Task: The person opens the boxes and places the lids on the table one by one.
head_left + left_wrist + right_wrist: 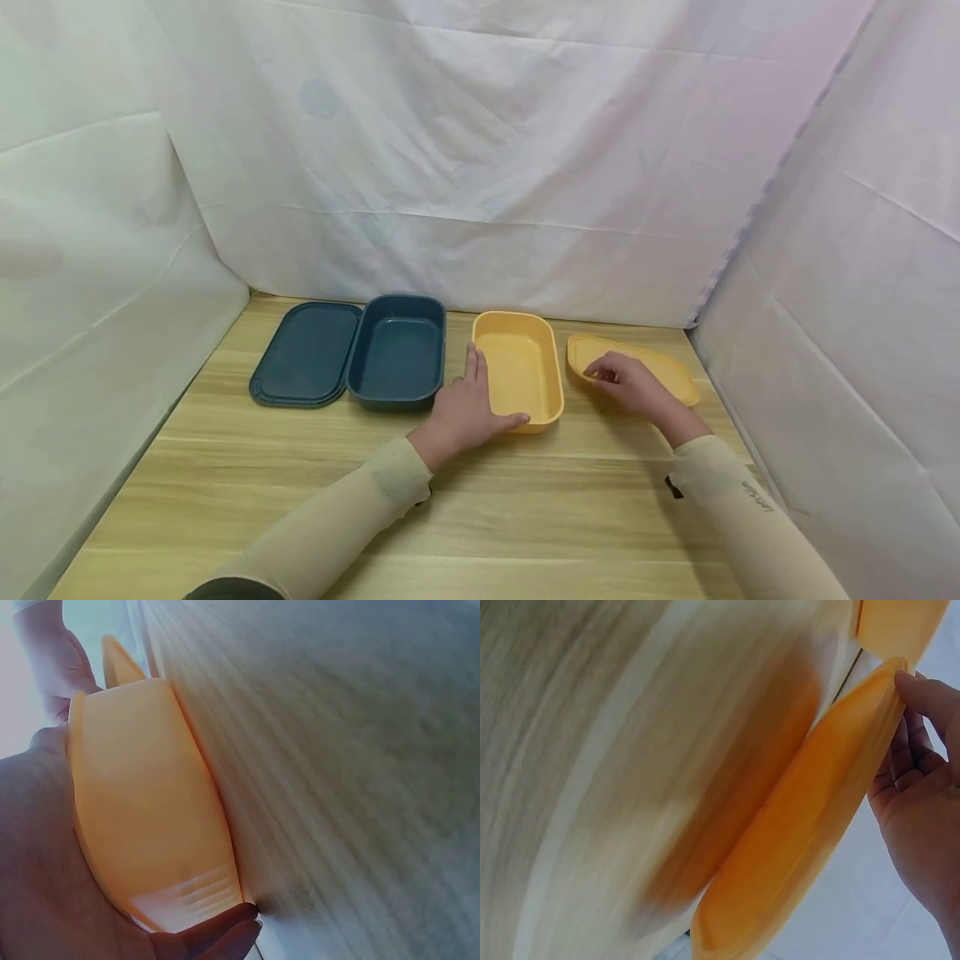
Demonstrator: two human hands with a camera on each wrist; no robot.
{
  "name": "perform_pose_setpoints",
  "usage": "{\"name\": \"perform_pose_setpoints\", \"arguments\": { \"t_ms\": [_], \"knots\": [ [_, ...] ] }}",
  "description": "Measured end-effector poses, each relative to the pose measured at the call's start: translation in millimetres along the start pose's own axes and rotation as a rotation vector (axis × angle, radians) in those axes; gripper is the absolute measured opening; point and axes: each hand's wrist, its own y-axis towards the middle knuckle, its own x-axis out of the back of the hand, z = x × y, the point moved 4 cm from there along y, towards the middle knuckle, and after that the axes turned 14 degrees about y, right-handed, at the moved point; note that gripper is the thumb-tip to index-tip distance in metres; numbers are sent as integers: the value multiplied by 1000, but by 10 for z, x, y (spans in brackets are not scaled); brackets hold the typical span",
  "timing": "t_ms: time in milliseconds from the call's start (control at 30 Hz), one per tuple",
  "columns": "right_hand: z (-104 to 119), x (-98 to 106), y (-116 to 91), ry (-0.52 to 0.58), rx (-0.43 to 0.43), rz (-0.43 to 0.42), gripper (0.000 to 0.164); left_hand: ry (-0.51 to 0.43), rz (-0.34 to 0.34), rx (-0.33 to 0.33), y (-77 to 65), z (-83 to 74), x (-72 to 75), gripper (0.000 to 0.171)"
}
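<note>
A yellow plastic container point(516, 372) sits on the wooden table, its open top facing up. Along its left side lies my left hand point(467, 414), fingers straight and thumb stretched to the near rim. The left wrist view shows the palm beside the container's wall point(142, 795) and fingertips by its lower edge. To the right, my right hand point(626, 383) pinches the edge of a yellow lid point(660, 367) between thumb and fingers. In the right wrist view the lid point(802, 817) is tilted, its near edge raised off the table.
Left of the yellow container stands a dark blue container point(397, 350), open at the top. A dark blue lid point(309, 354) lies flat beside it. White cloth point(465, 150) hangs behind and at both sides of the wooden table point(517, 517).
</note>
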Motion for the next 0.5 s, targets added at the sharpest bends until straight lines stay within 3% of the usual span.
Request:
{"name": "perform_pose_setpoints", "arguments": {
  "t_ms": [167,500],
  "knots": [
    [-16,-66,10,-3,10,8,18,-6,-5,-1,2,3,10,145],
    [-102,-191,36,-43,-50,48,16,2,-14,-1,10,6,-9,146]
  ]
}}
